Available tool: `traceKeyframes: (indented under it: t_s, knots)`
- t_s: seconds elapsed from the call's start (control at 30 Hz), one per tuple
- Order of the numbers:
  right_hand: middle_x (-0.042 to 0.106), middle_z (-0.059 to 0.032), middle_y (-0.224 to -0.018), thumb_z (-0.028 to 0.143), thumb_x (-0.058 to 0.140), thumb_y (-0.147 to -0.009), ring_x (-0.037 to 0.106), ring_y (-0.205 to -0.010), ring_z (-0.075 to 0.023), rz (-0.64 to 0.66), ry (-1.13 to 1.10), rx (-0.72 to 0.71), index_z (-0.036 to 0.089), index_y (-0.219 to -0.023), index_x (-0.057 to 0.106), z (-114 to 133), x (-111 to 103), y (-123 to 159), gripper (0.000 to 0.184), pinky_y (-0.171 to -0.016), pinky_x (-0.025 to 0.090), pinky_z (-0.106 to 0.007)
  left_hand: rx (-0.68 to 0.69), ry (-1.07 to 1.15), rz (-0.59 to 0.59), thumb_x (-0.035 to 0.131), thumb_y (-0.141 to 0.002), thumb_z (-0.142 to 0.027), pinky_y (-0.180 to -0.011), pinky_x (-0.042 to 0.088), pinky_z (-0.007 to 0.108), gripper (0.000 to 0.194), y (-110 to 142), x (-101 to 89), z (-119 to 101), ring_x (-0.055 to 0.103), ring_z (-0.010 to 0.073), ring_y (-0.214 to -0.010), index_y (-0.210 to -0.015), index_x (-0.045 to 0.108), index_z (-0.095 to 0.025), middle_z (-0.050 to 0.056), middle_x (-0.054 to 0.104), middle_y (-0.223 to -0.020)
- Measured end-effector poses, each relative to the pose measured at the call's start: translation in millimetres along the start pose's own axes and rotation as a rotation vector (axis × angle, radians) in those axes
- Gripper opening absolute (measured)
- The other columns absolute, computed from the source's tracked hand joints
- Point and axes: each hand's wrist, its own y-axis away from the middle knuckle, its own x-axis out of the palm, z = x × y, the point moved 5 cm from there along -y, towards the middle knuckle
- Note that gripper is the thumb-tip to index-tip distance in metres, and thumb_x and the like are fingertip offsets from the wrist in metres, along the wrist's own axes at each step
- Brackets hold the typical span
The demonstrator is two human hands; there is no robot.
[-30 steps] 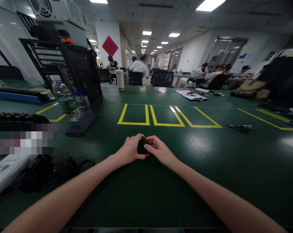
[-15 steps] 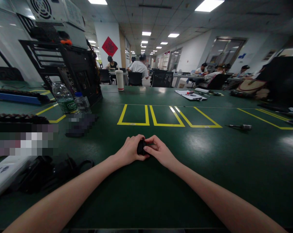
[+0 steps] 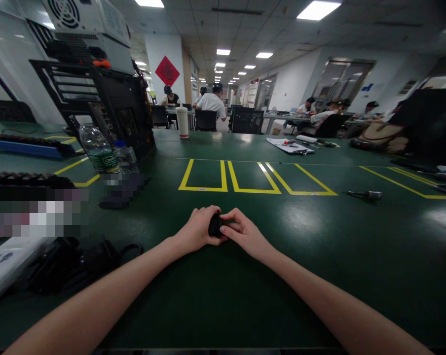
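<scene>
A small black object (image 3: 214, 225) is between my hands, just above or on the green table (image 3: 223, 301); its exact kind does not show. My left hand (image 3: 199, 228) is closed around it, thumb below and fingers over the top. From the right side, my right hand (image 3: 243, 232) pinches at its edge with thumb and forefinger. Fingers cover part of the object.
Yellow tape outlines (image 3: 204, 189) mark the table ahead. A screwdriver (image 3: 367, 195) lies to the right, a clipboard (image 3: 289, 145) farther back. On the left are plastic bottles (image 3: 97, 150), a black computer case (image 3: 123, 108), a white power strip (image 3: 8, 264) and dark cables (image 3: 93, 256).
Almost nothing differs. Both hands stay on the black object, with only a very slight shift of the right fingertips.
</scene>
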Motion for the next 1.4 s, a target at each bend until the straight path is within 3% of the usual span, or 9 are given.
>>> traceKeyframes:
  t_s: [0.23, 0.47, 0.73, 0.9, 1.17, 1.4]
  knots:
    - [0.048, -0.0029, -0.106, 0.023, 0.051, -0.077, 0.055, -0.094, -0.0178, -0.052, 0.050, 0.034, 0.023, -0.099, 0.042, -2.7, -2.1, -3.0, 0.023, -0.078, 0.048, -0.036, -0.007, -0.007, 0.010, 0.065, -0.061, -0.036, -0.073, 0.035, 0.034, 0.052, -1.5, 0.0, -1.8, 0.051, 0.0207, -0.082, -0.103, 0.039, -0.019, 0.003, 0.053, -0.092]
    - [0.049, -0.0008, -0.105, 0.018, 0.053, -0.075, 0.052, -0.101, -0.0164, 0.026, 0.002, -0.006, 0.022, -0.096, 0.043, 2.6, -0.7, 0.5, 0.024, -0.086, 0.045, -0.035, 0.002, 0.011, 0.054, 0.064, -0.064, -0.032, -0.076, 0.036, 0.033, 0.051, 1.5, -8.1, -8.9, 0.050, 0.0204, -0.087, -0.106, 0.038, -0.019, 0.004, 0.051, -0.097]
    - [0.051, -0.0005, -0.096, 0.027, 0.052, -0.077, 0.057, -0.086, -0.0153, -0.043, 0.032, -0.002, 0.022, -0.091, 0.043, -6.4, -1.3, -3.6, 0.017, -0.074, 0.049, -0.033, -0.009, -0.028, 0.025, 0.065, -0.062, -0.037, -0.075, 0.035, 0.035, 0.053, -0.7, -2.8, -3.6, 0.051, 0.0217, -0.084, -0.105, 0.039, -0.018, 0.005, 0.052, -0.094]
    - [0.048, -0.0030, -0.104, 0.028, 0.051, -0.077, 0.056, -0.091, -0.0167, -0.056, 0.083, 0.013, 0.023, -0.100, 0.042, -5.3, -2.6, -4.2, 0.025, -0.077, 0.048, -0.035, -0.002, -0.005, 0.053, 0.063, -0.064, -0.037, -0.075, 0.035, 0.034, 0.051, -0.5, -5.7, -7.9, 0.050, 0.0215, -0.086, -0.105, 0.039, -0.019, 0.005, 0.052, -0.095]
    - [0.050, -0.0003, -0.103, 0.020, 0.054, -0.075, 0.053, -0.095, -0.0144, 0.050, -0.013, -0.012, 0.022, -0.098, 0.043, 1.5, -0.2, -0.6, 0.025, -0.085, 0.045, -0.034, -0.007, -0.006, 0.071, 0.064, -0.063, -0.032, -0.075, 0.036, 0.033, 0.050, 0.9, -9.1, -10.8, 0.050, 0.0211, -0.087, -0.105, 0.039, -0.018, 0.005, 0.052, -0.097]
    - [0.053, 0.0002, -0.093, 0.028, 0.051, -0.077, 0.057, -0.083, -0.0150, -0.049, 0.049, -0.006, 0.022, -0.091, 0.044, -2.2, -2.2, -3.8, 0.017, -0.071, 0.049, -0.031, 0.011, -0.001, 0.057, 0.064, -0.063, -0.037, -0.076, 0.035, 0.035, 0.054, 0.5, -7.0, -8.3, 0.050, 0.0218, -0.088, -0.107, 0.038, -0.019, 0.005, 0.052, -0.098]
